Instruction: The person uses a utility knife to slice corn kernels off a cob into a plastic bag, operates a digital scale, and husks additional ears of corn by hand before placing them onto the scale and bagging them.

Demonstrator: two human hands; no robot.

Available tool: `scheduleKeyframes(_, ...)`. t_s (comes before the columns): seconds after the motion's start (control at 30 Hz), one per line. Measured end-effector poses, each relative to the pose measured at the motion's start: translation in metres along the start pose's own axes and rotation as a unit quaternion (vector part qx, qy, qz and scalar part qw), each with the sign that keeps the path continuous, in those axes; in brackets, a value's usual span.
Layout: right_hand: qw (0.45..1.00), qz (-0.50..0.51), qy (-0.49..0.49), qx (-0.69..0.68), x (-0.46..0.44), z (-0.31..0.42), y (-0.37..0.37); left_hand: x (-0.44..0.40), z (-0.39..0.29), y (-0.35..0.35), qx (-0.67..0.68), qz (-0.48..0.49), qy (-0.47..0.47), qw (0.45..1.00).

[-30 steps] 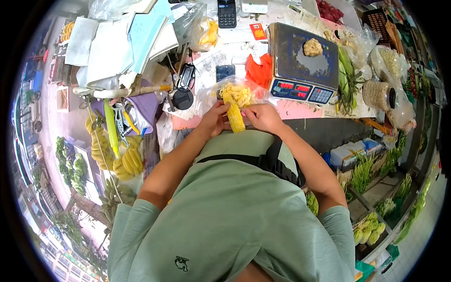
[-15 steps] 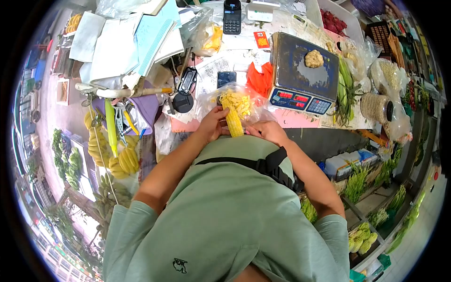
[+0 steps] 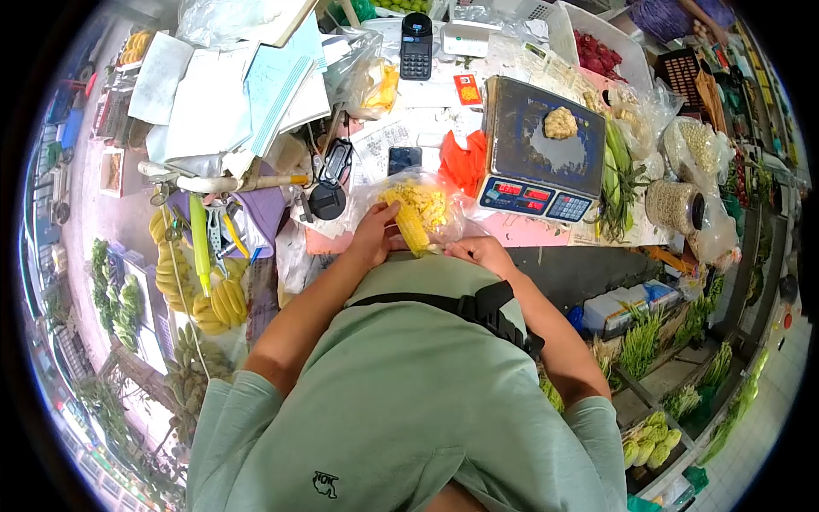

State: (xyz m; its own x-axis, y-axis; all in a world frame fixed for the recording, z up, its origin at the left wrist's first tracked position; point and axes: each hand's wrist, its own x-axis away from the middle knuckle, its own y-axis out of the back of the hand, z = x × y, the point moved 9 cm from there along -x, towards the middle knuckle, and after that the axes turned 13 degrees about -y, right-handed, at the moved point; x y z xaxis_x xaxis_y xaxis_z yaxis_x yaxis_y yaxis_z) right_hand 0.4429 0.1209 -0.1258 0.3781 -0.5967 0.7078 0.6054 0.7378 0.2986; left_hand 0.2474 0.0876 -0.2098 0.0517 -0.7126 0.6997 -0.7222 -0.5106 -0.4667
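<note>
A yellow corn cob (image 3: 411, 229) leans at the table's front edge, its top end tipped to the left. My left hand (image 3: 375, 237) is closed around its upper left side. Behind the cob lies a clear plastic bag (image 3: 459, 213) with loose corn kernels (image 3: 438, 205) in it. My right hand (image 3: 479, 251) is closed to the right of the cob's lower end, by the bag's near edge. Whatever its fingertips pinch is too small to make out.
A scale (image 3: 539, 145) with a knobbly pale lump (image 3: 560, 124) stands behind right. A phone (image 3: 404, 159), red bag (image 3: 463, 164) and card terminal (image 3: 416, 51) lie beyond the kernels. Papers (image 3: 209, 107) are piled left; bananas (image 3: 227, 303) hang below. Leafy corn ears (image 3: 616, 175) lie beside the scale.
The view has shifted slightly. The cob's top end has tipped further left along with my left hand. My right hand stays close to the cob's lower end.
</note>
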Motion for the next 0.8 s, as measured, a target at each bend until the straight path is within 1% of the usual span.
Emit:
scheduleKeyframes(0.07,0.998,-0.013,-0.019,-0.05,-0.005,-0.006,0.004,-0.006,0.002,0.003,0.007,0.001,-0.002,1.0)
scheduleKeyframes(0.1,0.999,-0.011,-0.02,-0.049,-0.007,-0.009,0.004,-0.005,0.004,0.003,0.014,0.0,0.001,1.0)
scheduleKeyframes(0.17,0.996,-0.043,-0.037,0.069,-0.013,-0.02,0.008,-0.005,0.007,0.005,0.012,-0.003,0.004,1.0)
scheduleKeyframes(0.2,0.996,-0.042,-0.036,0.071,-0.017,-0.022,0.008,-0.007,0.005,0.005,0.007,-0.005,0.003,1.0)
scheduleKeyframes(0.27,0.988,-0.121,0.027,0.097,-0.016,-0.019,0.015,-0.006,0.006,0.005,0.019,-0.012,-0.003,1.0)
scheduleKeyframes(0.3,0.988,-0.119,0.026,0.098,-0.019,-0.02,0.015,-0.008,0.004,0.004,0.029,-0.015,-0.013,0.999)
scheduleKeyframes(0.37,0.987,-0.146,-0.016,0.071,-0.026,-0.03,0.021,-0.007,0.005,0.004,0.032,-0.028,-0.015,0.999)
scheduleKeyframes(0.4,0.987,-0.145,-0.019,0.071,-0.029,-0.029,0.02,-0.006,0.006,0.005,0.034,-0.039,-0.018,0.998)
scheduleKeyframes(0.47,0.992,-0.121,-0.045,0.009,-0.036,-0.019,0.019,-0.006,0.008,0.003,0.032,-0.043,-0.016,0.998)
scheduleKeyframes(0.53,0.993,-0.102,-0.062,0.023,-0.038,0.008,0.019,-0.008,0.01,0.002,0.029,-0.045,-0.016,0.998)
scheduleKeyframes(0.6,0.992,-0.044,-0.112,0.026,-0.041,0.024,0.008,-0.009,0.014,0.0,0.024,-0.043,-0.011,0.999)
scheduleKeyframes(0.67,0.992,-0.033,-0.114,0.052,-0.049,0.027,0.0,-0.01,0.015,-0.004,0.029,-0.026,-0.007,0.999)
scheduleKeyframes(0.8,0.996,-0.021,-0.083,0.013,-0.051,0.027,-0.01,-0.008,0.017,-0.01,0.056,0.005,-0.011,0.998)
